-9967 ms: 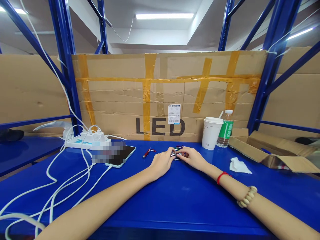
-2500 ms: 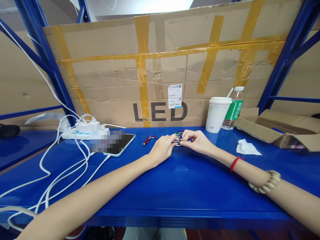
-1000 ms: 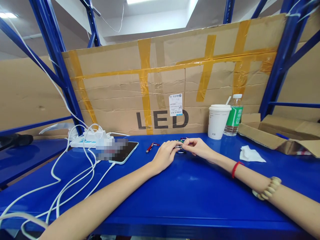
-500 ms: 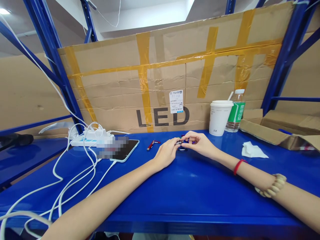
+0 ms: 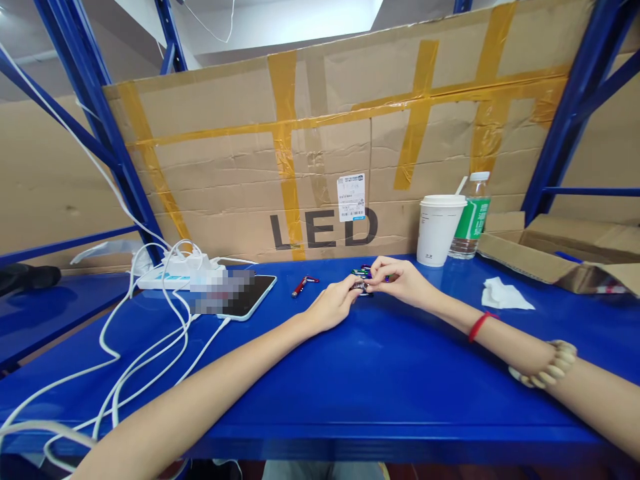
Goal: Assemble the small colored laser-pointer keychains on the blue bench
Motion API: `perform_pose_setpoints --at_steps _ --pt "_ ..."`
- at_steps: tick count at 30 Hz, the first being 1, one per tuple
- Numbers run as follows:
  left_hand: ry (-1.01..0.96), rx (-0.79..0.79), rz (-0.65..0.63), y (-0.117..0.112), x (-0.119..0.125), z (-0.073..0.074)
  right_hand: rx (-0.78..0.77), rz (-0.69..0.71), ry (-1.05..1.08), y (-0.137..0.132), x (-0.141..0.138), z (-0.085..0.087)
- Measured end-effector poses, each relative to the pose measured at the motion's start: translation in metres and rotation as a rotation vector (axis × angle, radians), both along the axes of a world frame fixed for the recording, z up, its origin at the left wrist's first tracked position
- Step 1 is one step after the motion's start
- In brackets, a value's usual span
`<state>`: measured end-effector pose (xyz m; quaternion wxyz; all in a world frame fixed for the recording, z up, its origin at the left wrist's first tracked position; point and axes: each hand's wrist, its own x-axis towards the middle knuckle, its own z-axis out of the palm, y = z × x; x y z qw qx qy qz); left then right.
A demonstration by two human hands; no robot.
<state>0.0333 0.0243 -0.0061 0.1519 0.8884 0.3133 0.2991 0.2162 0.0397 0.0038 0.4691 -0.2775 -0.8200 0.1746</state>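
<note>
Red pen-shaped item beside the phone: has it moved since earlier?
No: judged against the LED lettering on the cardboard, the red pen-shaped item keeps its place, in front of the L and E, right of the phone.

Worktop [image 5: 320, 380]: blue, glossy.
Rear panel [image 5: 225, 180]: brown cardboard along the rear edge, crossed by amber tape [image 5: 283, 143], printed "LED".
Left upright [image 5: 93, 107]: blue metal, rear left corner.
Right upright [image 5: 565, 137]: blue metal, rear right corner.
Ceiling [image 5: 290, 23]: white, above rear panel.
Floor [image 5: 407, 471]: reddish-brown, below the front edge.
</note>
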Motion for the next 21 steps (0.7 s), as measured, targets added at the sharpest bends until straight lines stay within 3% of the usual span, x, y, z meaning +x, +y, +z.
perform_pose_setpoints --at_steps 8,21 --pt "0.013 -0.028 -0.032 0.0004 -0.0009 -0.0038 -0.026 0.037 0.001 -0.0024 0.0002 -0.0019" --pt "0.015 0.011 -0.002 -0.0007 -0.0008 -0.0039 -0.036 -0.061 -0.074 -0.006 -0.0046 -0.0036"
